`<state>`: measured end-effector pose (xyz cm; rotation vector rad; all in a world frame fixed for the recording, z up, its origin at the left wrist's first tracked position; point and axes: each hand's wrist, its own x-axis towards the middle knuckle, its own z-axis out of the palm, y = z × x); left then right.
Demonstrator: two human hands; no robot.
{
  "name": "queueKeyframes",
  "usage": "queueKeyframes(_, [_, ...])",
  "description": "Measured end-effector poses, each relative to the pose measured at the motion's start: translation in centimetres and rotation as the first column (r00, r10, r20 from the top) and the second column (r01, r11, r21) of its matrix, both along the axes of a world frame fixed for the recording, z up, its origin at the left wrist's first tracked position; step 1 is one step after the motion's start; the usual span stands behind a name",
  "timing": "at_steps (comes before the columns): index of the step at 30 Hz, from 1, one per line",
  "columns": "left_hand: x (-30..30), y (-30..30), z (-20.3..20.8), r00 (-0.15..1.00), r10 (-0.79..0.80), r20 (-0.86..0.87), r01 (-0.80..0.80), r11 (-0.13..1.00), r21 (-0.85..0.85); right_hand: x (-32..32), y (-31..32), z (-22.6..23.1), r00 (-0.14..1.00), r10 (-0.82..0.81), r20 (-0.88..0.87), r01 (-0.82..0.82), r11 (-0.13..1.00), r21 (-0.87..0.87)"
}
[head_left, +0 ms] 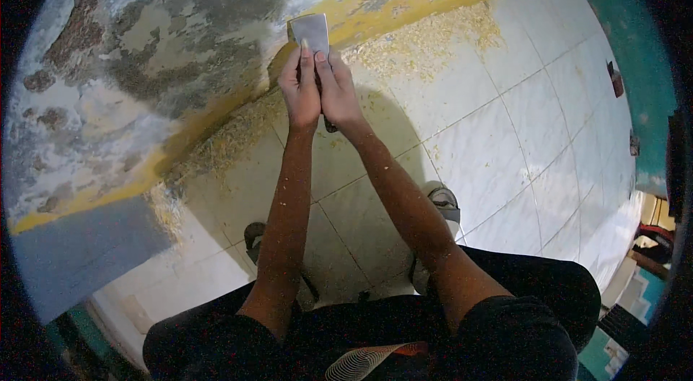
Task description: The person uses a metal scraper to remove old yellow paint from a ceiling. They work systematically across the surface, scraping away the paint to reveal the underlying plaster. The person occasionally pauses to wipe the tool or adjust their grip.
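Observation:
A paint scraper (311, 29) with a broad metal blade is held out in front of me, its blade up against the yellow band (354, 11) low on the wall. My left hand (300, 89) and my right hand (338, 89) are closed around it side by side, thumbs along the blade. The dark end of the handle shows below my palms; most of the handle is hidden by my fingers. Above the band the wall (195, 34) is patchy, with flaked white paint and bare grey plaster.
Yellowish paint flakes (426, 42) lie heaped along the wall's foot, on the pale floor tiles (498, 143). A blue-grey painted section (86, 258) is at the lower left. My sandalled feet (443, 199) are on the tiles. A green wall (635, 56) stands at the right.

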<state>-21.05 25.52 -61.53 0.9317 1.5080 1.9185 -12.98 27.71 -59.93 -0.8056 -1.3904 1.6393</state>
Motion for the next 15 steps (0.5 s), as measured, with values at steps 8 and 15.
queueKeyframes(8, [-0.8,-0.5,0.1,0.989,0.028,-0.143,-0.030,0.999,-0.012,-1.9,-0.6,-2.8,0.985,-0.164,0.058,0.154,0.977,0.145])
queueKeyframes(15, [-1.2,-0.2,0.0,0.981,0.101,-0.167,-0.108,0.994,-0.033,-2.2,-0.4,-1.1,0.994,-0.105,0.003,0.104,0.991,0.082])
